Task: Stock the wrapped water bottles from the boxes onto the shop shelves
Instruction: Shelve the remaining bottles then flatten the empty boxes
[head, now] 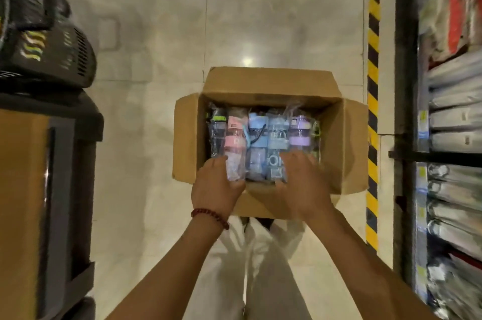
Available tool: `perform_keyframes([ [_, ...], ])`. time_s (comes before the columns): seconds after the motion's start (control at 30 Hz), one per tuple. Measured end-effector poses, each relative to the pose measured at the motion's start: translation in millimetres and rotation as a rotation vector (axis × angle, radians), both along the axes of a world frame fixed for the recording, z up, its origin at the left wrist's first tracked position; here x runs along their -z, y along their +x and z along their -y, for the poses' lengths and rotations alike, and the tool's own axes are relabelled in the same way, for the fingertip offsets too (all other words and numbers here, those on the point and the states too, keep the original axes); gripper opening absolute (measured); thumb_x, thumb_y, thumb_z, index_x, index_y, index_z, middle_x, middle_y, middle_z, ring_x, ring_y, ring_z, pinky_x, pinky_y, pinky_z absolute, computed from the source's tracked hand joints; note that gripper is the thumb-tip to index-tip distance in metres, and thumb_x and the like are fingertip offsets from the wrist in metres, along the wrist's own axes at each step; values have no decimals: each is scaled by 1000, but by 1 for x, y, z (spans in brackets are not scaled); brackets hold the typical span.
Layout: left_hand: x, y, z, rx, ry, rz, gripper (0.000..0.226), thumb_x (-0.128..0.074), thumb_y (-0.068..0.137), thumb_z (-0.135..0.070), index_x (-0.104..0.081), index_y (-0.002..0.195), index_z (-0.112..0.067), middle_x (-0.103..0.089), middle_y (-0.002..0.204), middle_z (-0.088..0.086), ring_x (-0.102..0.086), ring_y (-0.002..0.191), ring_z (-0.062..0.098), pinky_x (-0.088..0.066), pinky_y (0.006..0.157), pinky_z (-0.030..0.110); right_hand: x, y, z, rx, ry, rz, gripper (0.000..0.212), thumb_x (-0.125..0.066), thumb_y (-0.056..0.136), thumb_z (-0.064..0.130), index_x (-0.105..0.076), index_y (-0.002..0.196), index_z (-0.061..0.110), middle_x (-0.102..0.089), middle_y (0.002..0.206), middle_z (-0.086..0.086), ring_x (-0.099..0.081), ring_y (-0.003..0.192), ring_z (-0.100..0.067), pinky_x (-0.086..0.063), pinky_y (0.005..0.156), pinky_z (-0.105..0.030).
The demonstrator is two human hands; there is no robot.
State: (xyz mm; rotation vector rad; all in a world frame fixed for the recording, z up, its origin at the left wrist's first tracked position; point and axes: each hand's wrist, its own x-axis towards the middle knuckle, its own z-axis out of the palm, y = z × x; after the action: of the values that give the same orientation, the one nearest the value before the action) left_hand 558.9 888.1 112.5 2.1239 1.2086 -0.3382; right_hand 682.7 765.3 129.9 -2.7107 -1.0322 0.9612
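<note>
An open cardboard box [347, 142] stands on the tiled floor in front of me. Several plastic-wrapped water bottles lie side by side inside it: a dark one with a green cap [217, 132], a pink one [234, 137], a blue one [257, 134], a pale blue one [277, 134] and a purple one [300, 134]. My left hand [216, 190] grips the near end of the pink bottle, thumb on its right side. My right hand [303, 184] reaches into the box with its fingers over the near ends of the pale blue and purple bottles; whether it grips them is hidden.
Shop shelves [453, 116] packed with wrapped goods run down the right, behind a dark upright and a yellow-black floor stripe [373, 100]. On the left, dark shopping baskets [47, 40] sit on a brown and black counter [39, 189]. My legs in white trousers are below the box.
</note>
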Motion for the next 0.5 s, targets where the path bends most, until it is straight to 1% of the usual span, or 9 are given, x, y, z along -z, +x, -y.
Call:
perform_keyframes([
  [0.07,48,9,-12,-14,-58,-30,43,-74,71,-33,-61,108,-16,-63,104,4,-58,96,22,-46,75,29,42,11,-10,21,-32,-27,42,-58,90,28,-47,129,20,-48,128,-4,-43,117,-24,-39,89,-32],
  [0.13,94,14,-23,-15,-111,-94,45,-75,72,-31,-59,112,-17,-62,108,5,-59,97,22,-46,76,27,88,18,-17,42,-72,-83,44,-59,90,27,-44,130,19,-47,127,-5,-42,117,-25,-40,89,-32],
  [0.23,160,17,-36,-14,-155,-178,56,-75,71,-35,-55,120,-17,-60,115,7,-59,101,25,-50,82,34,156,24,-20,105,-135,-146,51,-61,89,25,-41,135,16,-45,131,-8,-38,122,-28,-43,92,-35],
  [0.3,195,20,-41,-7,-173,-210,61,-76,70,-39,-53,121,-16,-60,116,7,-59,101,25,-52,84,38,194,29,-16,171,-169,-107,57,-63,87,26,-38,137,14,-40,137,-11,-36,125,-30,-41,95,-38],
  [0.4,236,27,-42,15,-144,-261,63,-77,70,-42,-51,120,-15,-58,116,7,-58,104,25,-52,86,39,245,37,-1,326,-248,-20,76,-64,86,39,-24,145,11,-26,147,-18,-26,133,-35,-32,104,-41],
  [0.43,247,29,-41,18,-132,-279,65,-77,70,-43,-49,122,-15,-57,117,7,-56,106,25,-51,88,38,261,38,7,377,-248,6,83,-61,85,45,-20,147,8,-25,149,-20,-25,135,-37,-29,106,-42],
  [0.5,264,34,-39,20,-101,-319,71,-77,68,-47,-47,123,-12,-56,117,8,-55,107,25,-50,89,38,286,42,19,478,-225,41,97,-50,78,57,-14,149,3,-26,149,-25,-29,134,-40,-26,108,-44],
])
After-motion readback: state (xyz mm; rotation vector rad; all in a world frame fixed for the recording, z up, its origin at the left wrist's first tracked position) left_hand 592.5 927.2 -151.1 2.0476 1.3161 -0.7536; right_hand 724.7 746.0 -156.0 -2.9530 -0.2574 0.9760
